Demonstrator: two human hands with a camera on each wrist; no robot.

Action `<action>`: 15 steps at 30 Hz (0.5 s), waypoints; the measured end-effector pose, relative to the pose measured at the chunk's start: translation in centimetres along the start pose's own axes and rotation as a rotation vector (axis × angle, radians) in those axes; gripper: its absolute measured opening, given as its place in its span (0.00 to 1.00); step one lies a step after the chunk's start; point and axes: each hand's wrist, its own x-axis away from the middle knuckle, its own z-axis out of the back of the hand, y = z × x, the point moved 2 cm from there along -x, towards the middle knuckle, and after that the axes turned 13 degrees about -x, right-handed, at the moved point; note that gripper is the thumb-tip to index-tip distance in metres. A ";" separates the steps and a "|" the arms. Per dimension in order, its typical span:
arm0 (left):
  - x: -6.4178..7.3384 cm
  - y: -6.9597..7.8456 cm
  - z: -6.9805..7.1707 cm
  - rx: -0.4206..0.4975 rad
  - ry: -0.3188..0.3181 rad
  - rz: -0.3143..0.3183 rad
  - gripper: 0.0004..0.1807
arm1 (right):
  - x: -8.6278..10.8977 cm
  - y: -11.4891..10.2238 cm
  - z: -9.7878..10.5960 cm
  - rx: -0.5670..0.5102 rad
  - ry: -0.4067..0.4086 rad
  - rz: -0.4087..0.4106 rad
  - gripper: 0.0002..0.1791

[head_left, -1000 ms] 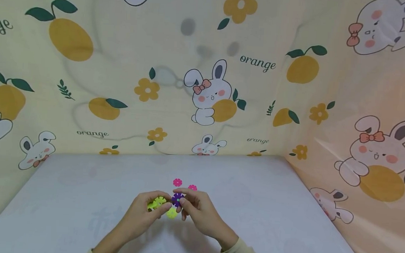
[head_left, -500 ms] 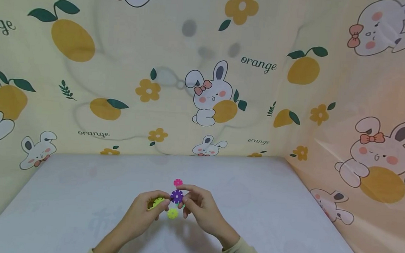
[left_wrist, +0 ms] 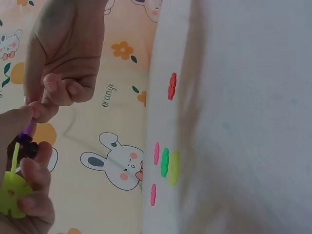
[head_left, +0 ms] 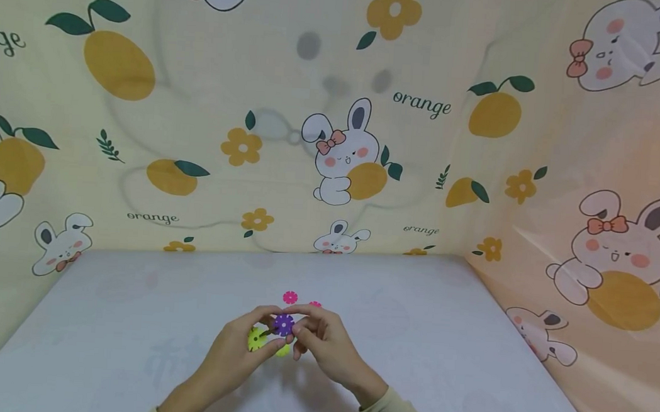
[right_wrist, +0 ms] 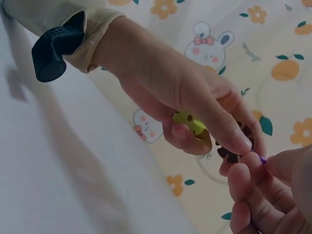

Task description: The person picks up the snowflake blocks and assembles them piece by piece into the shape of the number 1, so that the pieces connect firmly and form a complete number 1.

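Note:
Over the table my left hand [head_left: 230, 350] holds a yellow snowflake disc [head_left: 256, 339] against its curled fingers. A dark brown snowflake disc [right_wrist: 233, 146] sits at its thumb and fingertips, beside the yellow one. My right hand [head_left: 330, 343] pinches a purple snowflake disc [head_left: 283, 325] by its edge with thumb and fingers. The purple disc meets the brown disc between the two hands, with left fingertips right at it. In the left wrist view the purple disc [left_wrist: 26, 127] shows edge-on, and the yellow disc [left_wrist: 13, 197] lies under the left fingers.
On the white table [head_left: 446, 339] beyond the hands lie two pink discs, one a pink disc [head_left: 290, 297] at the back. A yellow disc [left_wrist: 173, 168], a green disc [left_wrist: 165, 162] and a red disc [left_wrist: 172, 86] lie there too. A printed cloth [head_left: 200, 97] hangs behind.
The left fingers have spread and reached up around the purple disc, which has shifted slightly left and down. The yellow disc in the left hand shows more fully, with the dark disc beside it.

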 end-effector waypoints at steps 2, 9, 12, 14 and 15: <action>0.0 0.0 0.0 -0.010 0.017 -0.009 0.23 | 0.0 0.0 0.0 -0.002 0.009 -0.007 0.17; 0.1 0.1 0.2 0.000 0.046 -0.059 0.21 | 0.0 0.1 0.0 -0.043 0.007 -0.013 0.15; 0.1 0.1 0.2 0.013 0.045 -0.072 0.19 | -0.1 0.2 0.0 -0.049 0.001 -0.013 0.14; 0.1 0.0 0.2 0.018 0.046 -0.078 0.19 | -0.1 0.3 0.1 -0.047 -0.002 -0.015 0.14; 0.1 0.0 0.2 0.018 0.047 -0.084 0.19 | -0.1 0.3 0.1 -0.044 -0.006 -0.015 0.14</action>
